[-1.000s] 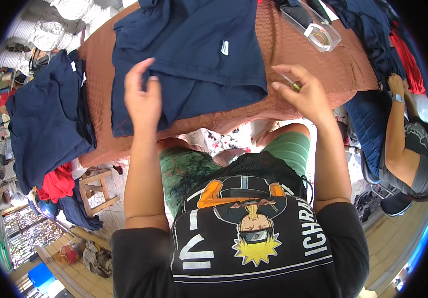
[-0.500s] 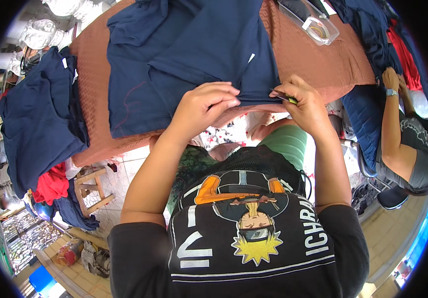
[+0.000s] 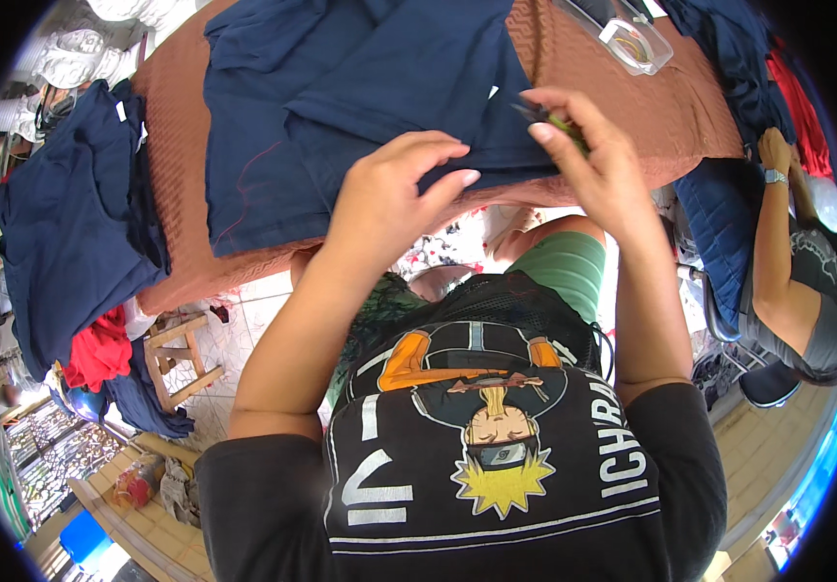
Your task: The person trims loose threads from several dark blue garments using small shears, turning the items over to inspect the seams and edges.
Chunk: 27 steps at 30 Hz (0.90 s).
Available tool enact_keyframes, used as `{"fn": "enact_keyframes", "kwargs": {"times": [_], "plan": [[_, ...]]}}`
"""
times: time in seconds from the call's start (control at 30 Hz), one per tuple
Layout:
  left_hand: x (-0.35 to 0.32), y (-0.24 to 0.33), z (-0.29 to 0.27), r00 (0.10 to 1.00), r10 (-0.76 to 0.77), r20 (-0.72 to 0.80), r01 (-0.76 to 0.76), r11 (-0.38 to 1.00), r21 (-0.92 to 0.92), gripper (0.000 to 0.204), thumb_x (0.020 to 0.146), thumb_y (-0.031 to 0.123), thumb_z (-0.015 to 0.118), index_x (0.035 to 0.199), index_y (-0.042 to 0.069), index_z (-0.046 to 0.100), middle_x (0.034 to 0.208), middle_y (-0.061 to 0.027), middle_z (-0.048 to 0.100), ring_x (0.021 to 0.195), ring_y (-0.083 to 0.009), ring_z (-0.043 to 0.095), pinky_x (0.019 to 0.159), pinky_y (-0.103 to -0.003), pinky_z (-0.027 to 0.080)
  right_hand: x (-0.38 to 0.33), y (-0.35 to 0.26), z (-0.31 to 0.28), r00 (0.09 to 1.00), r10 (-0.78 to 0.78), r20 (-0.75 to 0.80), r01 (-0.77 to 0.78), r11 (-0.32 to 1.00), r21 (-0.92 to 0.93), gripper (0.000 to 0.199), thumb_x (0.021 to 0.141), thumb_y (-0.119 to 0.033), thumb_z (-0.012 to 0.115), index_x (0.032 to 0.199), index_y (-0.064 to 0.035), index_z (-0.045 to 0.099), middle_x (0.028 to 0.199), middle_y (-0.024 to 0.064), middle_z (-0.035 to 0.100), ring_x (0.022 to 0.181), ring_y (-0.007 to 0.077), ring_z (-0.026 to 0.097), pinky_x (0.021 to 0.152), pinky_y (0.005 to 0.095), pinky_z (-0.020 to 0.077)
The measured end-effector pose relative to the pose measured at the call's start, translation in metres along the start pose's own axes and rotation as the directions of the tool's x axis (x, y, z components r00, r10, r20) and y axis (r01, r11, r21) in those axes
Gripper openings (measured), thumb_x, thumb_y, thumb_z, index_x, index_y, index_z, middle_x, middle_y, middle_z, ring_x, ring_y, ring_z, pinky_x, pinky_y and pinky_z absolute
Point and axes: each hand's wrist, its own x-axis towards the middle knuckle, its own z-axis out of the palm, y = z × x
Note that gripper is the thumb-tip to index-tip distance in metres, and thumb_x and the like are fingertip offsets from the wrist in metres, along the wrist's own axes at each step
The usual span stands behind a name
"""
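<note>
A dark navy garment (image 3: 379,87) is spread over the brown-covered table in front of me, with a loose red thread along its left part and a small white tag near the right. My left hand (image 3: 394,189) is at its near edge, thumb and fingers apart, with nothing visible between them. Above the garment's right edge, my right hand (image 3: 598,160) grips a small pair of thread snips (image 3: 532,113) with dark blades and a yellow-green part. The fingers partly hide the snips, whose tips point left.
More navy garments (image 3: 74,204) hang at the table's left end, over red cloth (image 3: 98,354). A clear plastic box (image 3: 637,48) sits at the far right of the brown cloth (image 3: 651,116). Close on the right, another person's arm (image 3: 771,233) reaches toward navy and red cloth.
My right hand has lifted up and away from the garment's near edge with the snips. My left thumb has parted from the fingers, and the hand has moved slightly off the hem.
</note>
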Motion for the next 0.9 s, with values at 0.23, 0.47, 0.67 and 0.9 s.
{"fn": "enact_keyframes", "kwargs": {"times": [0.23, 0.47, 0.67, 0.9], "plan": [[-0.004, -0.013, 0.042, 0.991, 0.060, -0.121, -0.021, 0.952, 0.305, 0.031, 0.074, 0.015, 0.077, 0.101, 0.003, 0.070, 0.106, -0.0083, 0.067, 0.091, -0.0249, 0.065, 0.079, -0.034, 0.053, -0.014, 0.023, 0.039, 0.987, 0.151, 0.058, -0.159, 0.966, 0.205, 0.017, 0.087, -0.012, 0.068, 0.101, -0.0028, 0.066, 0.090, 0.0114, 0.070, 0.082, 0.0167, 0.066, 0.075, 0.0303, 0.0510], [-0.005, -0.011, 0.045, 0.988, 0.095, -0.119, -0.050, 0.940, 0.338, 0.023, 0.073, 0.011, 0.076, 0.094, 0.003, 0.072, 0.100, -0.0071, 0.068, 0.089, -0.0234, 0.065, 0.076, -0.032, 0.053, -0.017, 0.026, 0.037, 0.987, 0.140, 0.081, -0.155, 0.959, 0.238, 0.015, 0.088, -0.010, 0.066, 0.101, -0.0010, 0.066, 0.093, 0.0104, 0.071, 0.086, 0.0155, 0.067, 0.078, 0.0295, 0.0511], [0.007, -0.018, 0.030, 0.997, -0.065, -0.033, 0.067, 0.996, 0.060, 0.013, 0.082, 0.010, 0.071, 0.092, 0.002, 0.071, 0.094, -0.0095, 0.070, 0.077, -0.0226, 0.068, 0.070, -0.032, 0.054, -0.017, 0.023, 0.034, 0.987, 0.134, 0.089, -0.149, 0.970, 0.193, 0.016, 0.088, -0.010, 0.066, 0.101, -0.0017, 0.067, 0.093, 0.0113, 0.071, 0.085, 0.0170, 0.067, 0.078, 0.0297, 0.0509], [0.017, -0.016, 0.026, 0.979, -0.202, 0.017, 0.198, 0.972, 0.126, 0.016, 0.090, 0.018, 0.064, 0.097, 0.004, 0.067, 0.079, -0.0105, 0.069, 0.070, -0.0212, 0.068, 0.063, -0.030, 0.051, -0.015, 0.026, 0.032, 0.990, 0.092, 0.105, -0.108, 0.981, 0.159, 0.018, 0.087, -0.013, 0.067, 0.102, -0.0031, 0.067, 0.094, 0.0129, 0.070, 0.084, 0.0214, 0.067, 0.076, 0.0320, 0.0505]]}}
